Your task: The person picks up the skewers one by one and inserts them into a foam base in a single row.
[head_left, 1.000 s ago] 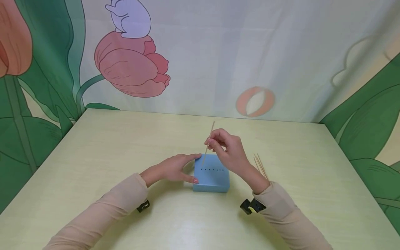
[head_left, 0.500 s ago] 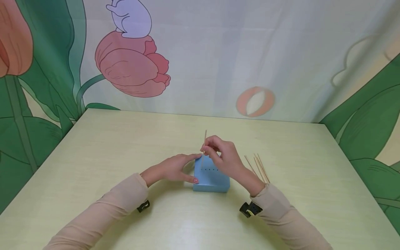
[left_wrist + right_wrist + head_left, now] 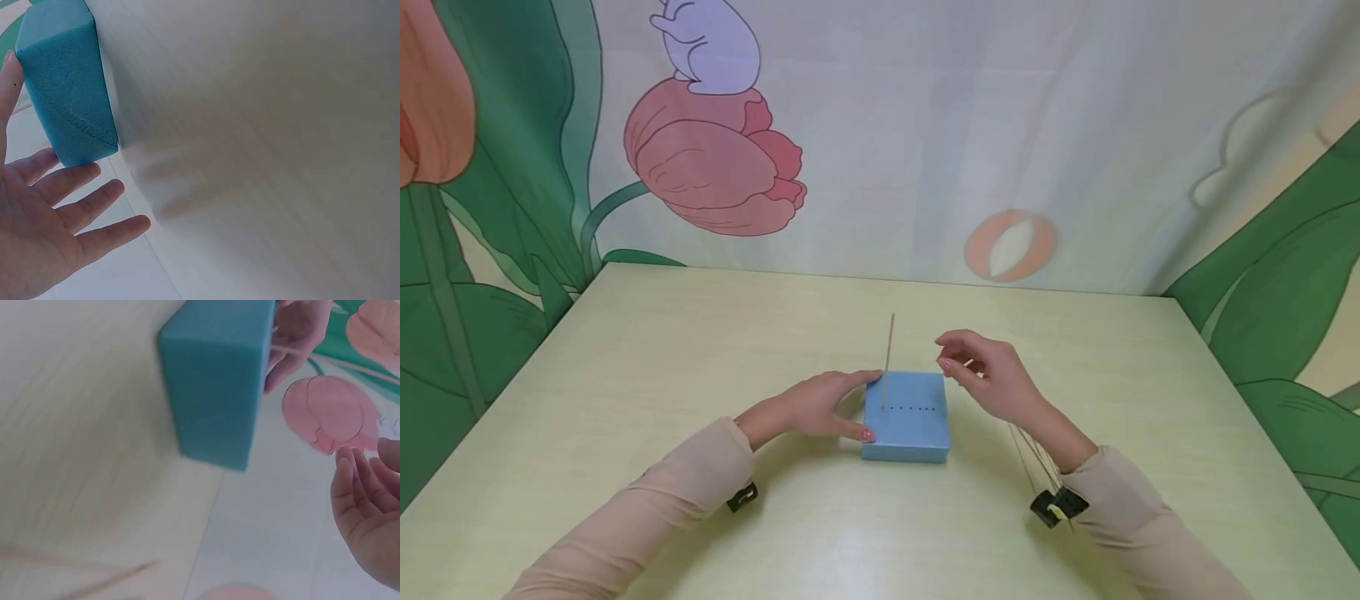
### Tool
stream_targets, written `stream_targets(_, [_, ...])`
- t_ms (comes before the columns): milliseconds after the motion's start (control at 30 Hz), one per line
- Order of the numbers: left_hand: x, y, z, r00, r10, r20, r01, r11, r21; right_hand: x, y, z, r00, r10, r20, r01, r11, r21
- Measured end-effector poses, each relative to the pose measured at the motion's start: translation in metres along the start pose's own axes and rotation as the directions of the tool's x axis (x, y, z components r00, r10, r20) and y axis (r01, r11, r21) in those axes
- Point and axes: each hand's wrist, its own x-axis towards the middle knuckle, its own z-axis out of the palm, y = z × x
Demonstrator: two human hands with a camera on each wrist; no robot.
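A light blue block [image 3: 908, 429] with a row of small holes across its top lies on the table. One thin wooden stick [image 3: 889, 350] stands in the leftmost hole, leaning slightly right. My left hand [image 3: 816, 404] rests at the block's left side, thumb on the near corner and index finger on the far one; in the left wrist view its other fingers [image 3: 103, 237] spread straight. To the right of the block, my right hand [image 3: 992, 375] hovers with loosely bent fingers and nothing between them.
Several more thin sticks [image 3: 1026, 454] lie right of the block, partly hidden under the right forearm. A pale wooden table [image 3: 737, 325] spreads around the block, with a printed curtain [image 3: 880, 150] behind its far edge.
My right hand brought the stick upright to the leftmost hole, let go of it and moved away to the right. The left hand stayed at the block.
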Motion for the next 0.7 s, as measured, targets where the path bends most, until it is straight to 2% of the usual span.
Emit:
stream_targets(167, [0.000, -0.002, 0.001, 1.000, 0.001, -0.004, -0.001, 1.000, 0.004, -0.013, 0.017, -0.017, 0.986, 0.126, 0.112, -0.123, 0.992, -0.031])
stream_targets(267, [0.000, -0.003, 0.002, 1.000, 0.006, -0.005, -0.006, 1.000, -0.001, -0.021, 0.028, -0.025, 0.974, 0.161, 0.157, -0.154, 0.987, -0.051])
stream_targets(500, [0.000, -0.005, 0.003, 1.000, 0.023, -0.006, -0.023, 1.000, -0.020, -0.038, 0.051, -0.038, 0.964, 0.156, 0.216, -0.141, 0.987, -0.082])
stream_targets(700, [-0.001, -0.005, 0.002, 0.999, 0.035, -0.012, -0.036, 0.999, -0.031, -0.046, 0.071, -0.047, 0.941, 0.182, 0.284, -0.150, 0.980, -0.128])
